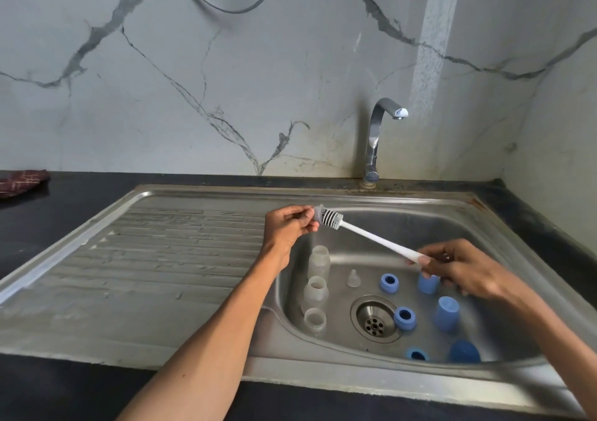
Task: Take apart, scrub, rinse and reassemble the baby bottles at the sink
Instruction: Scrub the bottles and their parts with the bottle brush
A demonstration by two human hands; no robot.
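My left hand (290, 225) pinches a clear teat (318, 214) over the sink basin. The head of a white bottle brush (334, 220) is pushed against that teat. My right hand (458, 267) grips the end of the brush handle. Down in the basin (458, 226) three clear bottle bodies (318, 260) stand upright in a row along the left wall. A second clear teat (353, 278) stands beside them. Blue screw rings (388, 283) and blue caps (446, 312) lie scattered around the drain (374, 318).
A chrome tap (374, 142) rises behind the basin, no water running from it. The ribbed steel drainboard (155, 259) spreads to the left. A dark red cloth (22, 181) lies on the black counter (48, 220) at the far left.
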